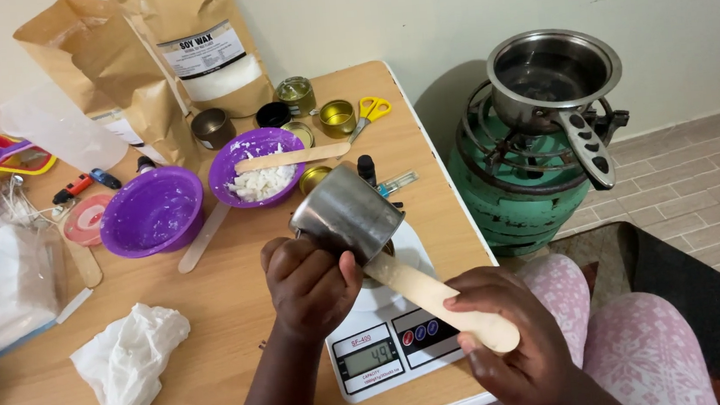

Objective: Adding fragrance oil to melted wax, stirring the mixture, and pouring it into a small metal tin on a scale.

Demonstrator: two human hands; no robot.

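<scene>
Hands at work over a small digital kitchen scale (390, 347) on a wooden table (215, 328). Left hand (311, 285) is clenched around the handle side of a steel pouring cup (348, 216), which is tipped over on its side above the scale platform, base turned up toward the camera, mouth facing down and away. Right hand (520, 345) grips the near end of a flat wooden stick (438, 296); its far end runs up into the cup's mouth, just right of the left thumb. Whether the cup rests on the scale or is held clear of it: cannot tell.

Beyond the left hand, further up the table: purple bowl holding white wax flakes (268, 167), a second wooden stick (291, 157) laid across its rim. To the left of that, an empty purple bowl (152, 212) with white residue, and a third stick (202, 238) lying flat between the two bowls. Behind them, brown paper bags (147, 56), several small round tins (317, 111) and yellow-handled scissors (369, 110).

Left of the left hand, near the table edge: crumpled white tissue (131, 361). Right of the right hand, off the table: green gas cylinder burner (514, 172) carrying a steel saucepan (553, 73). Below the right hand, knees in pink patterned trousers (633, 344).
</scene>
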